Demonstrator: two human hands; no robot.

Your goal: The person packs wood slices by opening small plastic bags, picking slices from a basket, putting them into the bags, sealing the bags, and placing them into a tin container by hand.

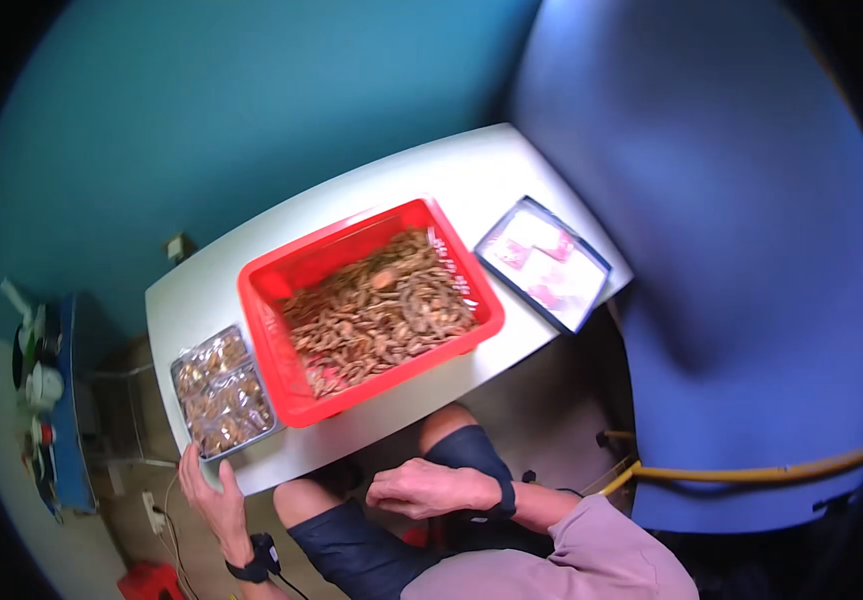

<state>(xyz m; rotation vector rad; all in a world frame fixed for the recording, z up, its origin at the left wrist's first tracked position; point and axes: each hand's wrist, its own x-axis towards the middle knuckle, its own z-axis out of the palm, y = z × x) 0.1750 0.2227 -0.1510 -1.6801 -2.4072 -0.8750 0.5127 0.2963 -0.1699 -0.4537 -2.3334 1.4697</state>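
My left hand is at the table's front left edge, thumb and fingers apart, by the near corner of a grey tray. That tray holds several clear plastic packets of brown pieces. Whether my fingertips touch it, I cannot tell. Above my lap, my right hand has its fingers curled in, with nothing visible in them. A large red plastic bin stands mid-table, partly filled with a heap of small, brown, elongated pieces; their kind is unclear.
A dark-rimmed tray with pink and white packets lies on the white table's right end. Blue partition stands right, a teal wall behind. Yellow bar runs low right. Wrist cables hang near both hands.
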